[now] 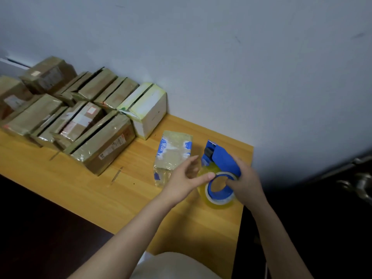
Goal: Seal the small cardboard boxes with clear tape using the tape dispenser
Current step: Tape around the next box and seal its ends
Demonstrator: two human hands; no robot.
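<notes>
Right hand [248,183] grips the blue dispenser [222,160], fingers curled round its rear end, one fingertip poking into the core of the tape roll [219,191]. The dispenser sits tilted, cutter end pointing away from the person, roll end nearest them; the roll looks to be resting on or just above the worktop [130,190], can't tell which. Left hand [186,179] is just left of the dispenser, fingers loosely extended and spread, thumb tip against the roll's rim. It has no clear grip on anything; whether a tape end is caught between thumb and fingers can't be made out, the tape is clear and the area is blurred. Small box [173,153] lies flat on the worktop just left of the dispenser, partly under the left hand's fingers. It's brown with blue-and-white print along the edges and a glossy tape layer over the top. White box [150,112] stands up and left of the dispenser, beyond the small box, near the wall [221,57]. Brown boxes [80,119], most glossy with tape and some labelled, are packed in rows and partly stacked well left of the dispenser, running back to the wall. The dispenser is close to the worktop's right edge.
</notes>
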